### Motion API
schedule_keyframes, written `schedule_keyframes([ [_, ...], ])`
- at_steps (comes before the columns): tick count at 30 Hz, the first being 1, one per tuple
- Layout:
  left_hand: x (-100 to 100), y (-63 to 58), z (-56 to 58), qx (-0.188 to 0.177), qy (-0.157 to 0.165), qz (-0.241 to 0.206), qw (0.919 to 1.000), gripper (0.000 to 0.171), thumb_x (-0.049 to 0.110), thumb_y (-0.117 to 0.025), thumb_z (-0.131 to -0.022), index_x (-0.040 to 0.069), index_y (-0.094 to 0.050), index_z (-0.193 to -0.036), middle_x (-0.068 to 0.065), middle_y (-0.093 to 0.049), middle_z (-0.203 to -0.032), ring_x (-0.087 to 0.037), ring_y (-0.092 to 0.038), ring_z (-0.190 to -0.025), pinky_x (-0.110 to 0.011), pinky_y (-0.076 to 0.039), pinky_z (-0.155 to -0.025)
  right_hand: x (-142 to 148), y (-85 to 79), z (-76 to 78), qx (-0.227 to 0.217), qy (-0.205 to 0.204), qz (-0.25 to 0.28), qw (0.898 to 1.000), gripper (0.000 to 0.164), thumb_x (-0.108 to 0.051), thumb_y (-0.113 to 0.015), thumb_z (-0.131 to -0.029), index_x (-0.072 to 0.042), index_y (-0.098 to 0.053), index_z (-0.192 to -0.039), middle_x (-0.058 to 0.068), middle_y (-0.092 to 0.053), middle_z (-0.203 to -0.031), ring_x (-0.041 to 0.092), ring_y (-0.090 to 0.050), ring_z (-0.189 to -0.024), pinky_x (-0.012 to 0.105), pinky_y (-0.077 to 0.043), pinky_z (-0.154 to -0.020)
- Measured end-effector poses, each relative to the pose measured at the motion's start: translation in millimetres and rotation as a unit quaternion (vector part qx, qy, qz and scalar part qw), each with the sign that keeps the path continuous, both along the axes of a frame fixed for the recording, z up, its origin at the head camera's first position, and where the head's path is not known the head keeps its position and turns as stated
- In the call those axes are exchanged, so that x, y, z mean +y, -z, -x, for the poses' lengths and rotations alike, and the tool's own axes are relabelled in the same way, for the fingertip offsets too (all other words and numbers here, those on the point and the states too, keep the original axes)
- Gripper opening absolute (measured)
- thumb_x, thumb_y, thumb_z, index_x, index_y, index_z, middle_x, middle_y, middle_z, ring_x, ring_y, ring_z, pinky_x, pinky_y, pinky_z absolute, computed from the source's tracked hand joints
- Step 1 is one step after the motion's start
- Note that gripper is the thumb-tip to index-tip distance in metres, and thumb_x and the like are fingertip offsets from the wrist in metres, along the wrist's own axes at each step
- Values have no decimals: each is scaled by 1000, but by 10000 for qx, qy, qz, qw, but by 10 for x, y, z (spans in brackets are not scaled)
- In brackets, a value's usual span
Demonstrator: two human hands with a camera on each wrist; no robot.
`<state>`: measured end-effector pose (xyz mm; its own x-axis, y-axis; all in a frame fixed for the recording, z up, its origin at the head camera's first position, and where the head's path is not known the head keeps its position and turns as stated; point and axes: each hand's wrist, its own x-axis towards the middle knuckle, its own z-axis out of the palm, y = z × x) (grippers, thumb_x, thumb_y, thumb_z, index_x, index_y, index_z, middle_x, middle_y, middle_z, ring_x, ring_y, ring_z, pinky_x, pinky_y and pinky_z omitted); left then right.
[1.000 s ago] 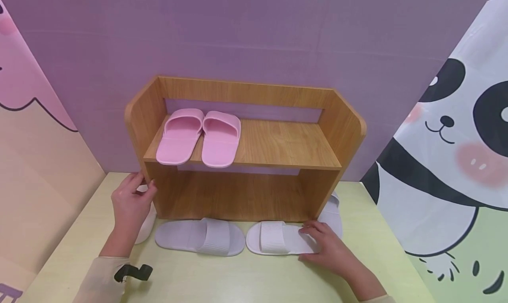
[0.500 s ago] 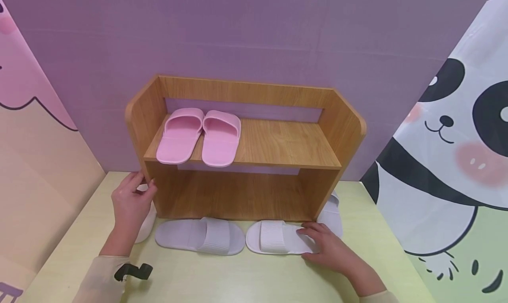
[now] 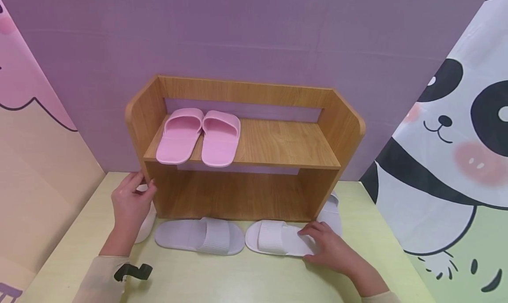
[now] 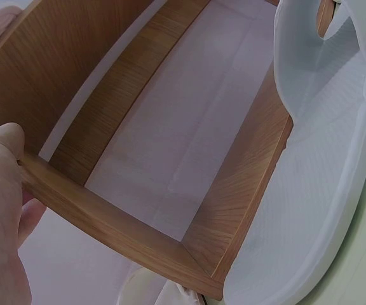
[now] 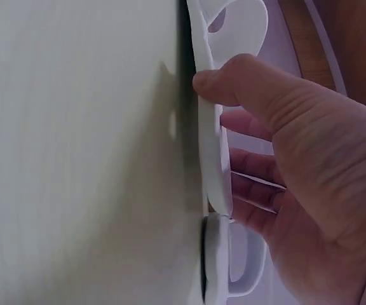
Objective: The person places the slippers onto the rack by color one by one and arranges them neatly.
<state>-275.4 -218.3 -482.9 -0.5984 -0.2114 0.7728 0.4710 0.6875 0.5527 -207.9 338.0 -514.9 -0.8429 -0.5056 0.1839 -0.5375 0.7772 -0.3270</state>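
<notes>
Pinching white ribbed-strap slipper (image 3: 289, 241) by heel edges: right-hand grip (image 3: 330, 250); presumably light, bendable, best held there. Left-hand grip (image 3: 132, 202) pinches wooden shoe rack (image 3: 285, 142) by its side.

No readable text, label, brand, number or sign on slippers (image 3: 271, 237), wooden rack (image 3: 289, 140), wall panels (image 3: 254, 38).

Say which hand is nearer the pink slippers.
Left. The left hand grips the wooden rack's edge below and left of the pink slippers; the right hand holds a white slipper farther to their right.
</notes>
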Motion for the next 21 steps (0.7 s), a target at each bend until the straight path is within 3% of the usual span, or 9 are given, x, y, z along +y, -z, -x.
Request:
schedule_keyframes([
  [5,1,2,-12,3,-18,10,10000,29,-6,-76,-93,-2,-79,-122,-21,-77,-107,-36,-76,-88,4,-41,-73,5,-51,-34,508,-186,283,9981,55,-15,-99,-73,-12,-77,-124,4,-69,-126,26,-60,-116,46,-57,-100],
  [13,8,-4,-3,85,-22,23,10000,25,-7,-75,-92,-3,-80,-116,-21,-77,-105,-35,-75,-87,3,-42,-72,-40,-121,-26,780,19,703,9945,57,-16,-99,-74,-18,-76,-126,-4,-67,-127,17,-55,-120,30,-54,-100],
  [21,19,-18,-10,-6,-28,-7,10000,28,-6,-76,-93,-3,-79,-120,-22,-77,-109,-37,-75,-88,4,-41,-72,-136,-248,-43,1588,-176,1177,9801,59,-14,-99,-71,-15,-77,-125,1,-66,-125,19,-52,-116,25,-47,-93],
])
